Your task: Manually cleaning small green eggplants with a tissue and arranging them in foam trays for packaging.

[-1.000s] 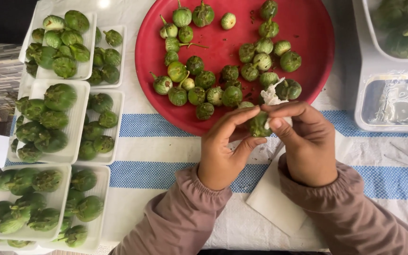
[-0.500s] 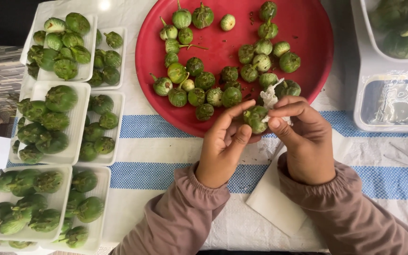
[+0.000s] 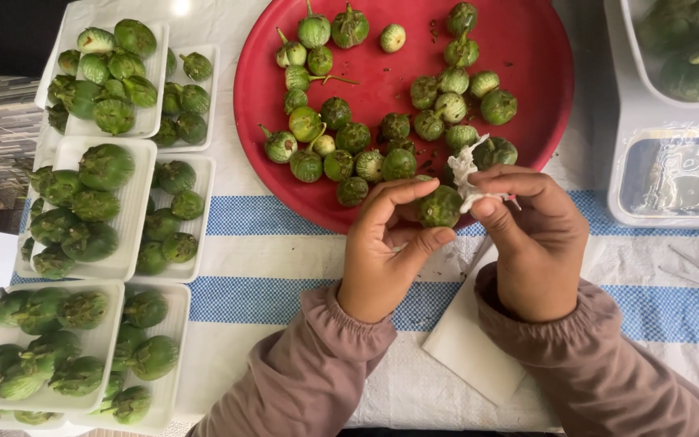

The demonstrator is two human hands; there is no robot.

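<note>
Small green eggplant (image 3: 440,206): I'm pinching it in my left hand (image 3: 382,251), just below the red tray (image 3: 527,48), while my right hand (image 3: 531,243) is gripping a crumpled white tissue (image 3: 464,171) against it. It seems light, firm, smooth; best held around its middle.

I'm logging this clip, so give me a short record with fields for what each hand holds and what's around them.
left hand: pinches a small green eggplant
right hand: presses a white crumpled wad to the eggplant
red tray: many loose small eggplants
white trays: at left, filled with green eggplants
under the hands: blue-striped cloth, white napkin
</note>
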